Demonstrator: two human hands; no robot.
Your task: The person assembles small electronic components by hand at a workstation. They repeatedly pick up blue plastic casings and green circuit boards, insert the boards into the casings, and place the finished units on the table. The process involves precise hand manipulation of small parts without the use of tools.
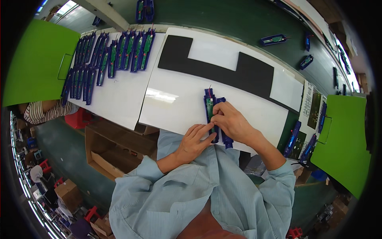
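A long blue plastic housing point(215, 140) lies on the white table in front of me, pointing away from my body. Inside it sits a narrow green circuit board point(209, 105), and a thin red wire sticks up at the far end. My left hand point(193, 144) grips the near part of this housing, fingertips and thumb on it. My right hand point(234, 122) is closed in a pinch over the board's middle; whatever is between its fingertips is too small to make out. Close on the right, partly under the right hand, lies another blue housing point(227, 141).
Rows of blue housings with green boards point(129, 49) lie at the far left of the table. Beyond my hands is a black notched mat point(215, 65). Green panels point(39, 59) flank both sides. More housings lie on the green surface point(223, 20) behind. A cardboard box point(115, 151) stands below left.
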